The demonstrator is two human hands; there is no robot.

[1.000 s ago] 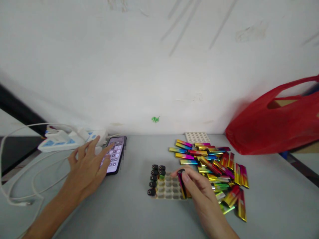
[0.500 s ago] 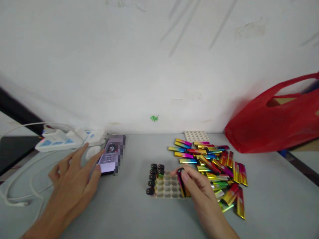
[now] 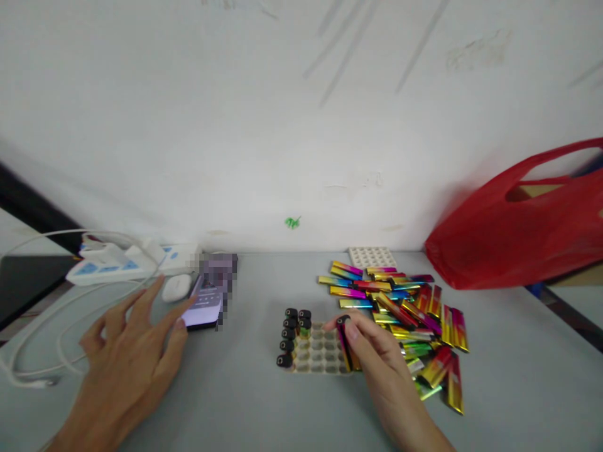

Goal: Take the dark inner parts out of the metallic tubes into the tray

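Note:
My left hand (image 3: 129,355) has its fingers spread beside a phone (image 3: 205,306) with a lit screen. The index fingertip is over the phone's left edge; whether it touches the screen, I cannot tell. My right hand (image 3: 384,351) pinches a flat metallic tube (image 3: 345,345), purple and gold with a black cap. It is nearly upright at the right side of a pale tray (image 3: 318,361) with rows of oval holes. Several black-capped tubes (image 3: 287,334) stand in the tray's left columns. Right of my right hand lies a loose pile of shiny multicoloured tubes (image 3: 407,307).
A second pale tray (image 3: 372,257) lies against the wall. At the left are a white power strip (image 3: 110,269), a white earbud case (image 3: 176,288) and loose white cables (image 3: 19,370). A red bag (image 3: 513,232) stands at the right rear.
My left hand has drawn back slightly left and down from the phone, showing more of the earbud case. My right hand has barely moved and still holds the tube.

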